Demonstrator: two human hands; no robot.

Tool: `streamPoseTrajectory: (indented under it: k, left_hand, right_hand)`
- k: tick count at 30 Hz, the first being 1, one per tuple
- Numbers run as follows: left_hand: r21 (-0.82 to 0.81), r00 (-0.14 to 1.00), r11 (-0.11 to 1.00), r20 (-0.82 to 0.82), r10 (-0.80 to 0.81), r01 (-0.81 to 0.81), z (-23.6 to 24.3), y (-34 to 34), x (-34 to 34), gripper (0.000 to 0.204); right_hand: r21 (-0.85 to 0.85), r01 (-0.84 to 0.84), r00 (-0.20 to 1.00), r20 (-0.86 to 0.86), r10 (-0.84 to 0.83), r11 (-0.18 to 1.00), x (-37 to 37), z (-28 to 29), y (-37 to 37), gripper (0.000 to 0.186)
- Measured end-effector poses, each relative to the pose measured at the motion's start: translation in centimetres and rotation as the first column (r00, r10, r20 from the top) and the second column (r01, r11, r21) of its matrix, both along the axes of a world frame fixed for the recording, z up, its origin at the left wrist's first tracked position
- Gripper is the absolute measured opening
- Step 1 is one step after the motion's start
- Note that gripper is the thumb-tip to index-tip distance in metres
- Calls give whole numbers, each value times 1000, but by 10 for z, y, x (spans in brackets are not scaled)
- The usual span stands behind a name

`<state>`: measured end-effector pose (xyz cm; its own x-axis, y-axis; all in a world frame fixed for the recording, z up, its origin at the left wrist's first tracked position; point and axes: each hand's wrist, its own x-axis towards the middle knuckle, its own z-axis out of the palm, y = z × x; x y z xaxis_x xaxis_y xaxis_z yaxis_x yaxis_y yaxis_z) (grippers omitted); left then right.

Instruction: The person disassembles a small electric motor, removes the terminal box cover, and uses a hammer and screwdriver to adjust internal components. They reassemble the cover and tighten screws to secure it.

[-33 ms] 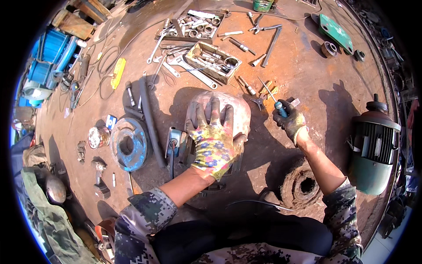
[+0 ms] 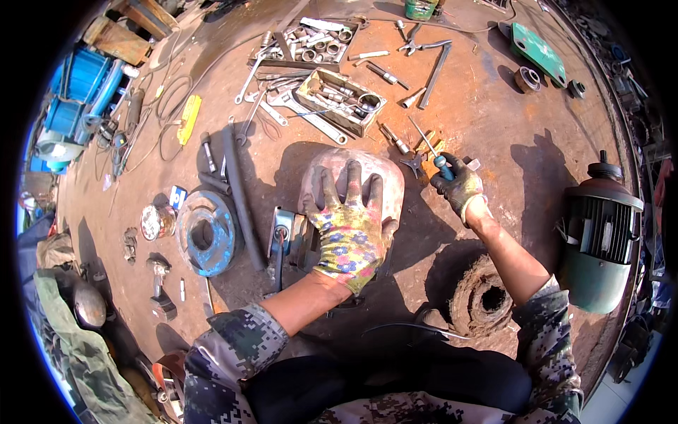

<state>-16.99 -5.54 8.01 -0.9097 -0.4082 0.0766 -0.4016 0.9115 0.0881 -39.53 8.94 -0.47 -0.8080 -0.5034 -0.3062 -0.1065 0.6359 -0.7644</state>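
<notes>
Nothing moved: left hand presses one cover; right hand holds one screwdriver.

packages: small blue-and-white carton lying flat on the rusty floor, just beside the blue round disc's upper-left edge | open rectangular cardboard box of sockets and tools, set diagonally beyond the hands | labels: none legible | signs: none | screens: none

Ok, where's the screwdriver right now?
In the head view, right of centre: the right hand grips the screwdriver, tip pointing up-left, just right of the metal cover under the left hand.
</notes>
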Motion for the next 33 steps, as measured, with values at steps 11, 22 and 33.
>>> streamPoseTrajectory:
  k: [11, 22, 33]
  left_hand:
    - [57, 990, 988, 1, -141, 141, -3, 36, -13, 62]
    - [781, 779, 590, -234, 581, -205, -30, -90, 85, 30]
    - [987, 869, -152, 34, 494, 48, -100, -67, 112, 53]
  right_hand:
    - [132, -106, 914, -376, 148, 986, -40, -89, -114, 30]
    - [-270, -105, 991, 51, 124, 957, -61, 10, -151, 55]
    - [-313, 44, 992, 125, -5, 949, -76, 18, -52, 47]
